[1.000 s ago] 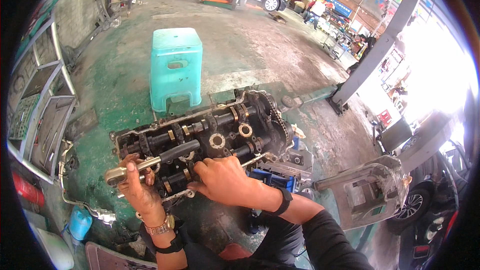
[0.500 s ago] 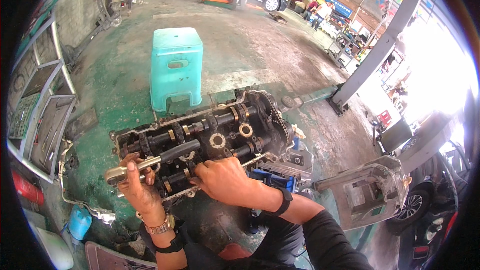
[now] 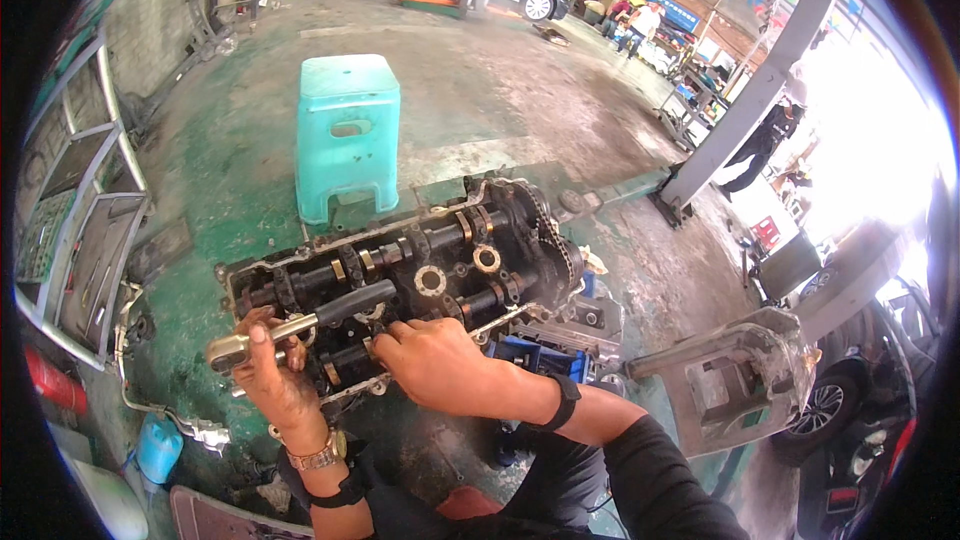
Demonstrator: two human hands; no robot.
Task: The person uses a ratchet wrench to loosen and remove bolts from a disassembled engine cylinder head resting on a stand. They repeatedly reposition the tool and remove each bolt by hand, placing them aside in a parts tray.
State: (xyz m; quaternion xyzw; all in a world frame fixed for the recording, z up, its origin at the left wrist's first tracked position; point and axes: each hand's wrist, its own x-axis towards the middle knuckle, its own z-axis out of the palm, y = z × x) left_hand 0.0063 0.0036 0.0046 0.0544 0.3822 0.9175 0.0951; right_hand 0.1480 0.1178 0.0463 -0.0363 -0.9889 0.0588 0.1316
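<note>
A dark, oily cylinder head (image 3: 452,262) with two camshafts and a timing chain (image 3: 546,230) at its right end lies before me. Over its left end, my left hand (image 3: 275,375) grips a ratchet wrench (image 3: 295,326) near its metal head, the thumb laid across it. The wrench's black handle points right, above the camshafts. My right hand (image 3: 435,365) is closed, fingertips down at the near camshaft. What those fingertips pinch, if anything, is hidden behind the hand.
Beyond the cylinder head stands a turquoise plastic stool (image 3: 348,140). A metal shelf rack (image 3: 105,205) is at left, a blue jug (image 3: 158,448) below it. Blue bins (image 3: 540,358) and a grey metal part (image 3: 725,380) sit at right. A person (image 3: 765,145) is by the lift post (image 3: 750,90).
A person in dark clothes has come into view behind the lift post at right. The whole view has shifted slightly; both my hands keep nearly the same pose over the cylinder head.
</note>
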